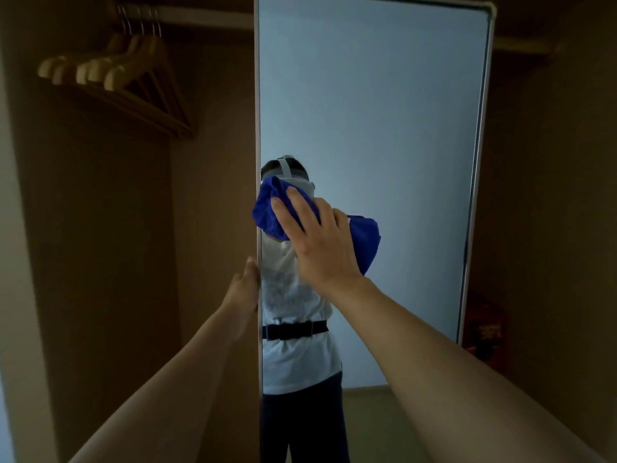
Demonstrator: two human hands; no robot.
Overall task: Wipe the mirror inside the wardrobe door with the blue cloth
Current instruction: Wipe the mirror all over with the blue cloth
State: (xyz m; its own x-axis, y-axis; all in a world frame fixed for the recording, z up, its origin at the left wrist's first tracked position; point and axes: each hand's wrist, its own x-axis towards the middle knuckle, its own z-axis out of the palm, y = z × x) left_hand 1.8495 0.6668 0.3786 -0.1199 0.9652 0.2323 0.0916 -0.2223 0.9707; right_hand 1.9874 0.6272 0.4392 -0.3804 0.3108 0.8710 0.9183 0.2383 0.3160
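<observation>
The wiping is under way but looks far from finished. The right hand point(317, 238) lies flat, fingers straight and spread, pressing the bunched blue cloth point(364, 238) against the mirror point(367, 95) at about the nine o'clock side of the glass, close to its left edge and roughly at mid-height. The left hand point(245, 289) rests on the door edge point(257, 128) just below the cloth, at about seven o'clock from it, apparently steadying the wardrobe door; its fingers go behind the edge, so I cannot tell whether they curl round it or lie straight. No streaks, smears or damp marks show on the glass, so which parts are already clean cannot be read off it. Judging by where the cloth sits, the large upper stretch towards twelve o'clock, the right side at three o'clock and the lower part at six o'clock all remain to be covered, or at least cannot be confirmed as done. To the left, at ten o'clock, wooden hangers point(110, 71) hang on a rail inside the wardrobe.
</observation>
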